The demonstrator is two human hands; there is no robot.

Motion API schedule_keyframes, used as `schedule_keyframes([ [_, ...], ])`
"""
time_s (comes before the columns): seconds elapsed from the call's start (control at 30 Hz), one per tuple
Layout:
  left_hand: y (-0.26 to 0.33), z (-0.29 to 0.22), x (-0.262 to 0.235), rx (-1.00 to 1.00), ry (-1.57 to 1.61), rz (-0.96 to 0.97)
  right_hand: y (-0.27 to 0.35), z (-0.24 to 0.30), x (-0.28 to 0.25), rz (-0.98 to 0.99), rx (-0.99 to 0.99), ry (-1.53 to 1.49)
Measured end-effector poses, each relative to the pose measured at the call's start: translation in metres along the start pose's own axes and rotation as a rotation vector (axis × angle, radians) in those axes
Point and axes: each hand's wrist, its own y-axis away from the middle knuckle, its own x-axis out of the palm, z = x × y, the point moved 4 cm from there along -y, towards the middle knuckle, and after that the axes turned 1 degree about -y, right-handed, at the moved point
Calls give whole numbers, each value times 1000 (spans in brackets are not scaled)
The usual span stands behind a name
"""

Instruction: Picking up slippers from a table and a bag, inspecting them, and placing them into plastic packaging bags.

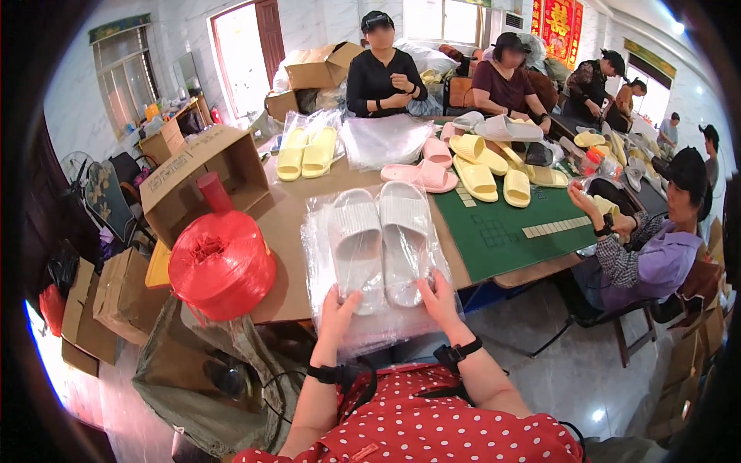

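Observation:
A pair of white slide slippers lies side by side on a stack of clear plastic bags at the near edge of the table. My left hand rests on the heel end of the left slipper. My right hand presses on the heel end of the right slipper. Both hands lie flat with fingers apart, touching slippers and plastic. Black straps circle both of my wrists.
A big red spool of twine sits left of the slippers, with an open cardboard box behind it. Yellow slippers, pink slippers and more yellow ones lie farther back. Several people sit around the green mat.

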Motion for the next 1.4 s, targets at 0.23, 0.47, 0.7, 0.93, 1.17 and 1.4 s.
schedule_keyframes([
  [0.23, 1, 2, 1, 47, -4, -9, -2, -5, 4, -23, -20, -48],
  [0.47, 4, 6, -2, 49, -60, -21, 3, 6, 3, -9, 21, -23],
  [0.7, 0, 8, 3, 54, -45, -7, 1, -10, -1, 8, 99, -48],
  [0.93, 1, 5, -8, 34, -127, -54, 0, 9, 3, -19, 58, -4],
  [1.17, 6, -7, 3, 42, -95, -76, 4, 13, -1, -13, 72, 18],
  [1.4, 9, -16, 7, 77, -105, -38, 3, 7, -2, 12, 72, 21],
])
